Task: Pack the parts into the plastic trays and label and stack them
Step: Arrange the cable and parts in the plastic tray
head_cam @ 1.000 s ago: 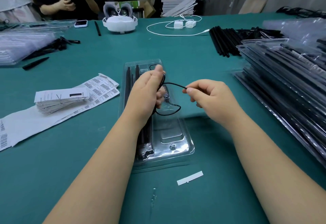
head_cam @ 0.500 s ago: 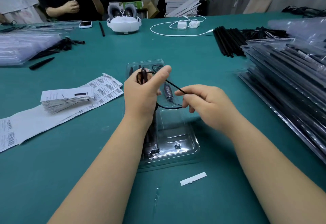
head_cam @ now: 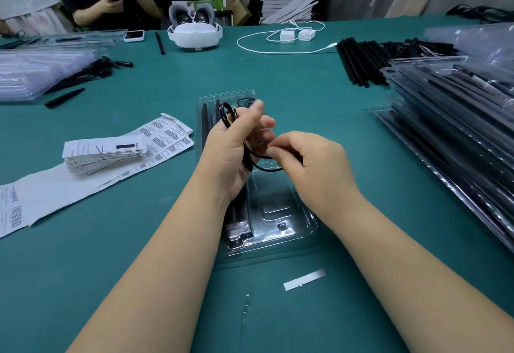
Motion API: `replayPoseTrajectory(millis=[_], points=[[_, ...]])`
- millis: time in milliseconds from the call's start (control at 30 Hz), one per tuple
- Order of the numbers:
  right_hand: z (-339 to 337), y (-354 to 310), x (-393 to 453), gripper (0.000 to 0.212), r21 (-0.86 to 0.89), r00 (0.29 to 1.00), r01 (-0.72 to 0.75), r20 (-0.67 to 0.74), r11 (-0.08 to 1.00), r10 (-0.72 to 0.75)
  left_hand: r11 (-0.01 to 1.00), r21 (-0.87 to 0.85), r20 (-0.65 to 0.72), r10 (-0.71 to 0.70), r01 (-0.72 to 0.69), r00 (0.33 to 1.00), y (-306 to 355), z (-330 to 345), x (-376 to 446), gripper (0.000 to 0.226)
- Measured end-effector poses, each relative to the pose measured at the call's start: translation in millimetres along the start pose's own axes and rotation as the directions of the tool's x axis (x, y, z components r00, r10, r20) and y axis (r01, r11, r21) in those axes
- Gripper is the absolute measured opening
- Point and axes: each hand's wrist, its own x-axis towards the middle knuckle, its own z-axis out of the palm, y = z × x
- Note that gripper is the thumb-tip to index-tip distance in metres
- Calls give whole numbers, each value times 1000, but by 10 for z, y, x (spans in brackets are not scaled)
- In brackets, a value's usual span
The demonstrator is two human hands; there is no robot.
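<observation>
1. Head view, change: the black cable (head_cam: 251,158) is now gathered into loops at the left hand (head_cam: 236,144); a second ago it was stretched out between both hands. A coil is being wound, judged as prep for seating it in the tray.
2. Left hand: fingers are curled round the looped cable, with one loop sticking up above the thumb side. It is held over the upper half of the clear plastic tray (head_cam: 294,230).
3. Right hand (head_cam: 311,166): the free run of cable is pinched at the fingertips (head_cam: 274,152), just beside the left hand. The hands have closed together since 0.5 s ago.
4. Tray contents: black rods (head_cam: 207,121) are seated in the left channels; the right-hand recess is seen bare, with the cable not yet laid in. The tray rests on the green table (head_cam: 111,241).
5. Other containers: a stack of filled trays (head_cam: 459,119) is seen at right; a pile of empty trays (head_cam: 41,71) at far left.
6. Barcode label sheets (head_cam: 164,135) and a leaflet stack (head_cam: 103,155) are lying left of the tray, untouched. Loose black rods (head_cam: 361,60) are spread at upper right.
7. Labelling and stacking of this tray are judged as not yet done.
</observation>
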Motion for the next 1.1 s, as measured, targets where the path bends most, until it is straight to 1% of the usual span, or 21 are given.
replayPoseTrajectory(millis=[33,133,200,267,333,400,467,533,600,667,733,800,900,933,967,1000,1033,1100], points=[[2,6,5,10,13,1000,-12,-2,1000,12,1000,3,-23,-21,21,1000,2,8,1,27],[-17,8,24,13,29,998,-10,56,1000,8,998,19,-144,-49,52,988,9,22,30,57],[-46,26,42,25,-53,988,28,150,998,-20,1000,5,-197,-29,31,980,8,14,47,67],[-125,82,77,38,-108,977,-5,213,994,28,998,-49,-243,-38,27,969,20,0,53,71],[-250,168,116,41,-44,954,-139,261,989,146,992,-124,-276,-60,27,959,38,-13,61,72],[-349,206,120,42,44,904,-267,356,963,235,983,-183,-285,-71,18,956,60,-17,65,71],[-360,187,91,52,59,887,-267,404,962,221,979,-203,-278,-72,15,958,67,-11,69,71],[-305,155,61,61,32,896,-192,413,981,162,978,-209,-292,-71,8,954,62,-1,73,70],[-248,114,37,67,-5,898,-133,422,991,123,977,-214,-348,-65,-11,935,54,1,73,68],[-244,91,43,71,17,899,-158,416,987,136,976,-216,-415,-58,-36,908,40,-8,76,63],[-268,66,47,73,61,877,-214,451,975,164,975,-215,-457,-58,-47,888,27,-18,79,55],[-260,14,31,65,17,841,-186,519,982,150,978,-204,-483,-73,-31,872,20,-26,85,51],[-189,-29,4,34,-173,809,-13,577,985,112,972,-236,-490,-113,-7,865,25,-34,93,48],[-179,-27,6,24,-183,810,3,577,983,105,967,-254,-486,-123,-5,865,33,-38,94,48],[-178,-14,14,19,-156,814,-25,571,988,110,963,-270,-475,-134,1,870,39,-46,94,49],[-185,1,25,17,-101,822,-94,553,990,135,958,-287,-452,-145,11,880,46,-54,91,50],[-195,22,40,16,-39,835,-182,522,982,176,952,-305,-417,-156,24,895,53,-64,87,52],[-222,66,76,15,88,854,-349,441,933,278,941,-334,-326,-169,54,930,66,-84,79,55]])
